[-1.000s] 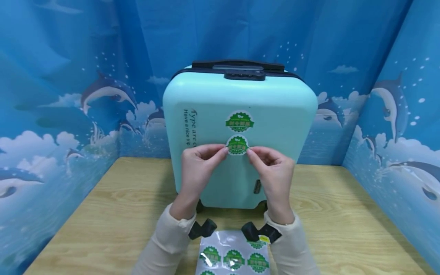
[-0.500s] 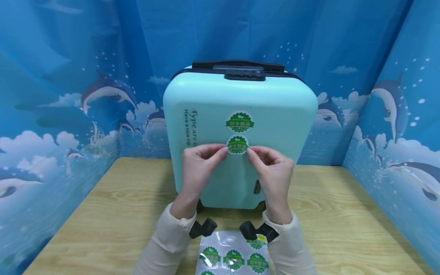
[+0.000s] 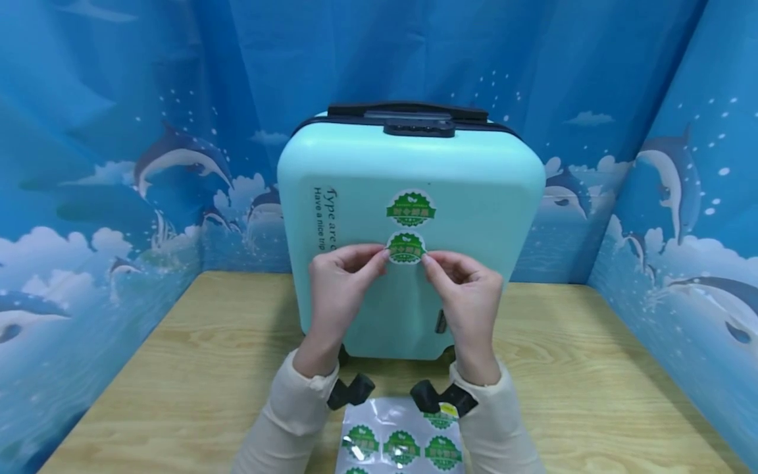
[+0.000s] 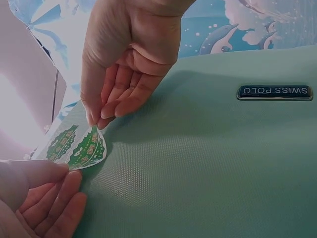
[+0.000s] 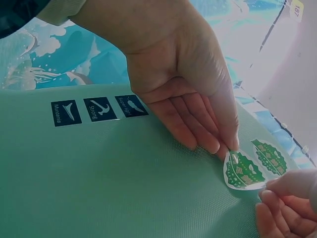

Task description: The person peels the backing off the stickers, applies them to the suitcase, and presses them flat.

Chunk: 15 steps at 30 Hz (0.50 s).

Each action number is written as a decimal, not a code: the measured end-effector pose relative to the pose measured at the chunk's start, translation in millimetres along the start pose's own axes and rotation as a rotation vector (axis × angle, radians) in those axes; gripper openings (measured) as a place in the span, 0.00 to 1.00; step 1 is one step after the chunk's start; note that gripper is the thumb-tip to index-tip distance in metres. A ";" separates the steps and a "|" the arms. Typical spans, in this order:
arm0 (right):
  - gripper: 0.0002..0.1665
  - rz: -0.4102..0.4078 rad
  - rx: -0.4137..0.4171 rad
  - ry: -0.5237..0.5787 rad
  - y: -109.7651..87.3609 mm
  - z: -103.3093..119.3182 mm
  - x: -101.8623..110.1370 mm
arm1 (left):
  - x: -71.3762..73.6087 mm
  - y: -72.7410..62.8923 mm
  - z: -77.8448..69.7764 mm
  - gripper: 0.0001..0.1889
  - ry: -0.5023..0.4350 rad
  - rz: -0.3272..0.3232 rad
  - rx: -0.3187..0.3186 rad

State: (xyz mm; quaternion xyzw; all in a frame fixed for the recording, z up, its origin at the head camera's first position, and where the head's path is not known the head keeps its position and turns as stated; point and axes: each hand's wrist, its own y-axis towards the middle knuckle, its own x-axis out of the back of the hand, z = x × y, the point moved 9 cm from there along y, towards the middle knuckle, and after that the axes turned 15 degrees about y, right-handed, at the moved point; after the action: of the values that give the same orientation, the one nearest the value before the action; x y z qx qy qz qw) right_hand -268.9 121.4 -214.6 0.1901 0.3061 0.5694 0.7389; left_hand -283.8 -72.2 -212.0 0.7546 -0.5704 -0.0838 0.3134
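- Green sticker (image 3: 406,247), round with a pale border, sits between your two hands, level with your fingertips and in front of the suitcase (image 3: 370,322).
- Your left hand (image 3: 337,286) pinches the sticker's left edge between thumb and index finger, the grip narrow.
- Your right hand (image 3: 470,293) pinches the opposite edge in the same way, so the sticker spans the small gap between your hands.
- From the left wrist you can see the sticker bowed between your two pinches, its lower edge curving; you cannot tell how much of its back touches the suitcase.
- Just above your hands, an upper sticker (image 3: 411,209) of the same design lies on the suitcase front, with the pinched one directly below it.
- Beside your left hand, dark printed lettering (image 3: 322,217) runs down the suitcase, partly covered by that hand.
- Near the heel of your right hand is a small "SWISS POLO" badge (image 4: 275,92); in the right wrist view, three dark square labels (image 5: 99,109) lie near your left hand.
- Below your wrists, a sticker sheet (image 3: 381,409) with more green rounds lies on the wooden table (image 3: 189,368), between your pale sleeves (image 3: 284,411).
- Behind the upright suitcase hangs a blue backdrop (image 3: 379,52) printed with dolphins.
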 end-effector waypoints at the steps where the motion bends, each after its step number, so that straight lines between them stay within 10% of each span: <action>1: 0.10 -0.001 0.000 0.001 0.1 0.0 0.0 | -0.1 0.0 0.1 0.07 0.002 -0.002 0.000; 15: 0.10 -0.013 0.038 -0.005 0.2 1.4 -0.2 | 2.2 0.5 -0.2 0.06 0.044 0.001 -0.001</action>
State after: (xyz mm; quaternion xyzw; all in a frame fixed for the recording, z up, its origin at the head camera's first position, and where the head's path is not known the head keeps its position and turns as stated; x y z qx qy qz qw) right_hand -268.1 121.3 -213.3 0.2038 0.3163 0.5583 0.7394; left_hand -283.3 -74.2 -211.1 0.7559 -0.5637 -0.0670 0.3262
